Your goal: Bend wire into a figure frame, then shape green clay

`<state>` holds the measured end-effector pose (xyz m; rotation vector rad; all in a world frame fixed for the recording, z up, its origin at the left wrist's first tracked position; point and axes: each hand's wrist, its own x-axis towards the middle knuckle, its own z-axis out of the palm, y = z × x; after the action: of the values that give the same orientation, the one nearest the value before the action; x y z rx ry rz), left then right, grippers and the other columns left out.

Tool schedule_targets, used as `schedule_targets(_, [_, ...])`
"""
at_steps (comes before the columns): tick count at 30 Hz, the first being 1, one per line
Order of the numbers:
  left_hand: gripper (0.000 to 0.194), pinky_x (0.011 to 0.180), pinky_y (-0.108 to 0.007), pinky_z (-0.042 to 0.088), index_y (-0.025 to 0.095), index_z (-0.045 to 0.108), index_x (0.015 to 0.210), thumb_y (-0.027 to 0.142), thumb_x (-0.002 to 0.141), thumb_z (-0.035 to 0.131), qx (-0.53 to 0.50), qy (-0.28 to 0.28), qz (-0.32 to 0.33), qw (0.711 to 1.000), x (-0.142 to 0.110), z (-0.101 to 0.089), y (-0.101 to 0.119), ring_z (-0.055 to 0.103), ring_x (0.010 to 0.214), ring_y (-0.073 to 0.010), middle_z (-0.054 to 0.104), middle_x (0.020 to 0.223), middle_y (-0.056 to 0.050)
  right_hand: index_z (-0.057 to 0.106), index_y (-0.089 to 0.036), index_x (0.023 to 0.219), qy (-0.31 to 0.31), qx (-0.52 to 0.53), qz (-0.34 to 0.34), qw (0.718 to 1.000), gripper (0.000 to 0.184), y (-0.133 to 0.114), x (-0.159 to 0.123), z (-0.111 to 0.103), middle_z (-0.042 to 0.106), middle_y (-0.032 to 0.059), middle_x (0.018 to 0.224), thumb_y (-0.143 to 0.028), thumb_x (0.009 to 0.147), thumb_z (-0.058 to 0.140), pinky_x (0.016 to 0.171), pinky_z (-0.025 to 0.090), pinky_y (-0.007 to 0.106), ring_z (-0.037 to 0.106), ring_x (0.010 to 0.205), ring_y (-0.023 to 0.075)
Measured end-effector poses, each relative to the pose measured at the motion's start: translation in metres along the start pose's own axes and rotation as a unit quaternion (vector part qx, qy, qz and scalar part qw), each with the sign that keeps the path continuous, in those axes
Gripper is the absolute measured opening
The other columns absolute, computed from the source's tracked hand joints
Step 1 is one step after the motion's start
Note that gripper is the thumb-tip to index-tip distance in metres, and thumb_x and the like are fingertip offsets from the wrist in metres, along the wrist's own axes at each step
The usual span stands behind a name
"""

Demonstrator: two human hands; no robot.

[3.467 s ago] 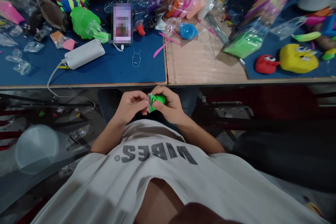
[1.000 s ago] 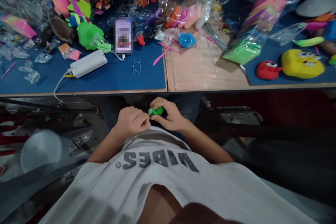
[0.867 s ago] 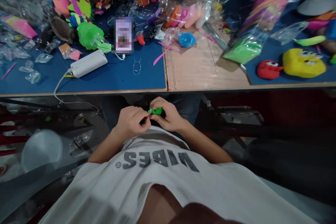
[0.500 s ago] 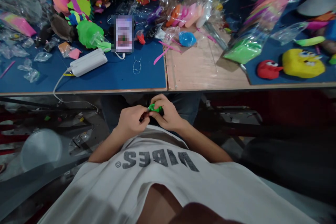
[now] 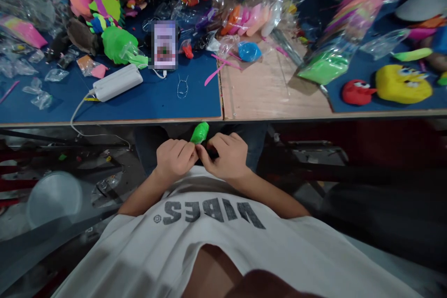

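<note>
In the head view, left hand [image 5: 176, 158] and right hand [image 5: 226, 156] both pinch a glossy, rounded green packet [image 5: 200, 133].

A craft workspace is indicated by colourful modelled clay figures [image 5: 403, 84] and clear plastic packets [image 5: 41, 99] strewn around the lit phone [image 5: 165, 45].

Blue-and-wood tabletop [image 5: 258, 98] | dim room | red chair-like shapes beneath, right

The bright green packet [image 5: 200, 133] tilts upward between pinching fingers [image 5: 199, 149].
</note>
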<state>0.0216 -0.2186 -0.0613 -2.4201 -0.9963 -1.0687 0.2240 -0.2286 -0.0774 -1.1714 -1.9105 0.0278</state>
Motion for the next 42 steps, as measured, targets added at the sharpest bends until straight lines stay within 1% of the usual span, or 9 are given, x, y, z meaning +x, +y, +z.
schedule_targets(4, [0.035,0.062,-0.041,0.038,0.025,0.060,0.083,0.017,0.117,0.061,-0.008,-0.012,0.028,1.000,-0.001,0.002,0.004,0.049,0.063,-0.0205,0.057,0.067,0.000,0.057,-0.026,0.078,-0.080,0.084,0.085,0.990,0.031,-0.005,-0.002,-0.004,0.068,0.0010,0.066,-0.030,0.108,0.066,0.060,0.036,0.035,0.058,0.058,0.0171])
schedule_targets(8, [0.027,0.065,-0.041,0.041,0.020,0.069,0.094,0.018,0.120,0.060,-0.024,-0.035,0.058,0.997,-0.006,0.006,0.005,0.054,0.067,-0.0208,0.065,0.073,-0.002,0.043,-0.028,0.072,-0.132,0.087,0.123,0.980,0.036,-0.003,-0.001,-0.006,0.058,-0.0009,0.059,-0.024,0.097,0.067,0.058,0.028,0.035,0.047,0.052,0.0161])
schedule_targets(11, [0.030,0.065,-0.040,0.042,0.021,0.069,0.092,0.018,0.120,0.059,-0.033,-0.049,0.049,0.997,-0.012,0.011,0.003,0.056,0.066,-0.0206,0.066,0.072,-0.002,0.043,-0.028,0.073,-0.145,0.101,0.083,0.981,0.034,0.005,-0.001,-0.003,0.058,-0.0010,0.062,-0.019,0.096,0.066,0.060,0.028,0.035,0.045,0.055,0.0163])
schedule_targets(17, [0.029,0.064,-0.034,0.045,0.021,0.066,0.089,0.019,0.117,0.058,-0.039,-0.065,-0.027,0.997,-0.021,0.013,0.003,0.063,0.065,-0.0174,0.070,0.075,-0.002,0.048,-0.027,0.074,-0.146,0.152,-0.006,0.977,0.027,0.024,-0.007,0.013,0.057,-0.0015,0.064,-0.017,0.095,0.062,0.062,0.031,0.034,0.047,0.058,0.0159])
schedule_targets(23, [0.032,0.061,-0.042,0.033,0.025,0.059,0.077,0.015,0.108,0.059,-0.035,-0.093,0.003,0.995,-0.014,0.006,0.003,0.053,0.060,-0.0206,0.062,0.067,-0.002,0.042,-0.028,0.072,-0.121,0.188,-0.058,0.973,0.030,0.030,-0.013,0.024,0.048,-0.0034,0.061,-0.017,0.094,0.059,0.062,0.028,0.036,0.039,0.056,0.0162])
schedule_targets(27, [0.038,0.063,-0.041,0.033,0.026,0.054,0.073,0.013,0.109,0.057,-0.048,-0.072,0.027,0.996,-0.011,0.009,0.000,0.047,0.062,-0.0212,0.056,0.065,-0.001,0.036,-0.029,0.073,-0.091,0.206,-0.067,0.972,0.035,0.026,-0.012,0.024,0.043,-0.0044,0.061,-0.015,0.096,0.058,0.061,0.028,0.036,0.037,0.056,0.0162])
schedule_targets(31, [0.040,0.064,-0.041,0.031,0.027,0.050,0.073,0.012,0.109,0.059,-0.066,-0.043,0.034,0.996,-0.010,0.011,-0.002,0.043,0.064,-0.0213,0.052,0.064,0.000,0.037,-0.029,0.075,-0.072,0.213,-0.050,0.973,0.036,0.019,-0.011,0.020,0.044,-0.0042,0.063,-0.012,0.098,0.057,0.062,0.030,0.037,0.037,0.057,0.0165])
schedule_targets(38, [0.042,0.066,-0.041,0.031,0.027,0.046,0.072,0.005,0.104,0.060,-0.086,-0.025,0.001,0.996,-0.017,0.010,0.003,0.042,0.066,-0.0209,0.049,0.065,0.001,0.036,-0.029,0.074,-0.084,0.215,-0.047,0.972,0.038,0.018,-0.014,0.020,0.042,-0.0043,0.062,-0.015,0.101,0.058,0.062,0.025,0.038,0.035,0.057,0.0164])
schedule_targets(42, [0.044,0.064,-0.040,0.031,0.027,0.042,0.071,0.005,0.105,0.058,-0.110,-0.038,-0.009,0.993,-0.024,0.007,0.005,0.042,0.064,-0.0195,0.050,0.064,0.001,0.041,-0.029,0.076,-0.124,0.215,-0.074,0.966,0.032,0.018,-0.012,0.018,0.048,-0.0037,0.063,-0.018,0.103,0.056,0.063,0.028,0.037,0.038,0.057,0.0167])
